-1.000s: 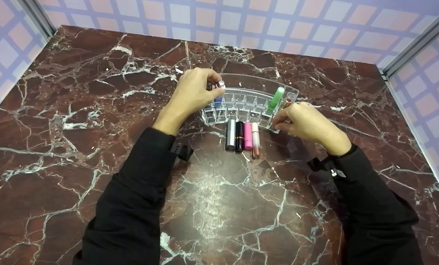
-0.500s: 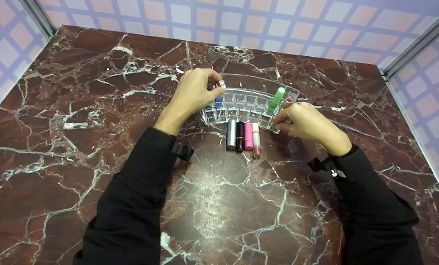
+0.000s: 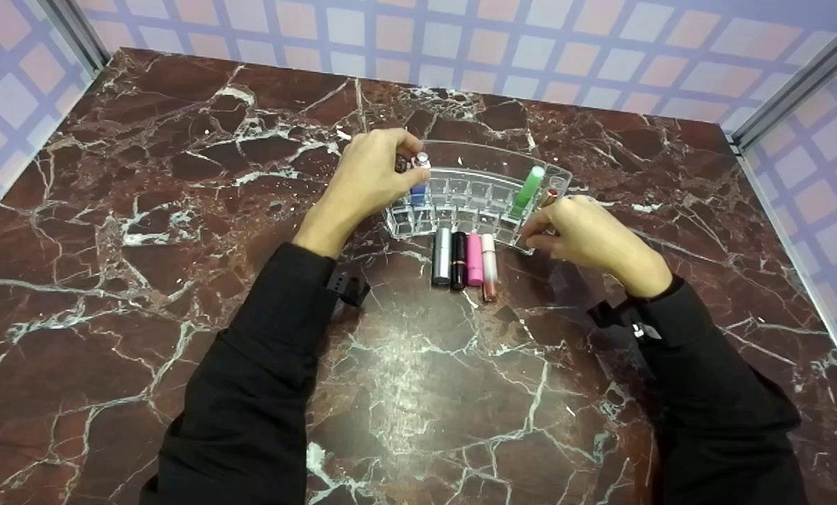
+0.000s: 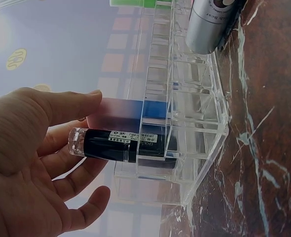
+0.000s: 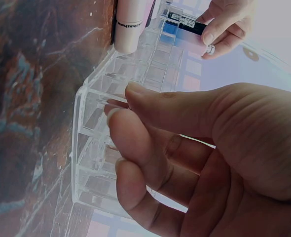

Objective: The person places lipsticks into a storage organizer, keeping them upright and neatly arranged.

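Note:
A clear tiered lipstick organizer (image 3: 485, 156) stands between both hands. My left hand (image 3: 362, 172) is at its left end, pinching the upper end of a pink-and-blue lip tube (image 4: 130, 109) that stands in a slot. Beside that tube is a black lipstick (image 4: 106, 144) with a clear faceted end, its slot adjoining. My right hand (image 3: 576, 231) is at the organizer's right front corner, fingers curled, thumb and index fingertips close together over the front compartments. I cannot tell whether they pinch anything. A green tube (image 3: 528, 191) and a red-topped lipstick (image 3: 551, 195) stand near it.
In front of the organizer lie a silver tube (image 3: 442, 258), a black tube (image 3: 458, 261), a pink tube (image 3: 473, 259) and a white-and-brown tube (image 3: 488, 266), side by side. The marbled table (image 3: 179, 294) meets checkered panels (image 3: 460, 42) at the back and sides.

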Demonstrator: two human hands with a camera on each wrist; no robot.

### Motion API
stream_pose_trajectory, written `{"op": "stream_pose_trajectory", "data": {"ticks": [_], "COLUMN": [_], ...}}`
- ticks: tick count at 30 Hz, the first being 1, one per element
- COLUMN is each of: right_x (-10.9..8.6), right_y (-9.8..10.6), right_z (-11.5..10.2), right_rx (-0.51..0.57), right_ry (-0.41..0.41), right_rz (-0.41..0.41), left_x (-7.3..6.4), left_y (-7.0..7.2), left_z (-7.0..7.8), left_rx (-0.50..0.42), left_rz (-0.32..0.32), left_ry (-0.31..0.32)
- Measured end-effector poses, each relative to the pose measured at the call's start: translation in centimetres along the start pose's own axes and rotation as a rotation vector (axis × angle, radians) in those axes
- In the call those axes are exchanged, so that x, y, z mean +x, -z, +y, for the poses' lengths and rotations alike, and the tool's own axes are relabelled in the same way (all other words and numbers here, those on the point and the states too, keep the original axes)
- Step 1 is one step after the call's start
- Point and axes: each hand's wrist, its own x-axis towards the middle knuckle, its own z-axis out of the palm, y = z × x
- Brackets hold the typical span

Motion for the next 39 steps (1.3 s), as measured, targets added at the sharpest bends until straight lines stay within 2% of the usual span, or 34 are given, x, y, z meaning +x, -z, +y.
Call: {"op": "stream_pose_trajectory", "data": {"ticks": [4,9,12,15,17,21,26,31,39], "right_x": [0.0,0.0,0.0,0.0,0.0,0.0,0.0,0.1,0.0], "right_y": [0.0,0.0,0.0,0.1,0.1,0.1,0.1,0.1,0.2], "right_z": [0.0,0.0,0.0,0.0,0.0,-0.1,-0.1,0.0,-0.1], "right_rx": [0.002,0.002,0.0,-0.001,0.0,0.006,0.004,0.003,0.015], "right_ry": [-0.003,-0.002,-0.006,-0.011,-0.017,-0.021,-0.015,-0.014,-0.029], "right_rz": [-0.005,-0.007,-0.009,-0.012,-0.013,-0.016,-0.018,-0.021,-0.033], "left_x": [0.0,-0.1,-0.3,-0.4,-0.5,-0.7,-0.9,-0.8,-0.5], "left_y": [0.1,0.6,1.0,1.3,1.5,1.9,2.2,1.9,1.0], "left_z": [-0.1,-0.2,-0.5,-0.7,-1.0,-1.2,-1.4,-1.6,-1.8], "left_rx": [-0.005,0.041,0.073,0.08,0.077,0.088,0.167,0.23,0.311], "left_rz": [-0.004,0.012,0.026,0.006,-0.027,-0.132,-0.295,-0.43,-0.54], "left_ry": [0.004,0.018,0.06,0.134,0.194,0.31,0.392,0.374,0.34]}}
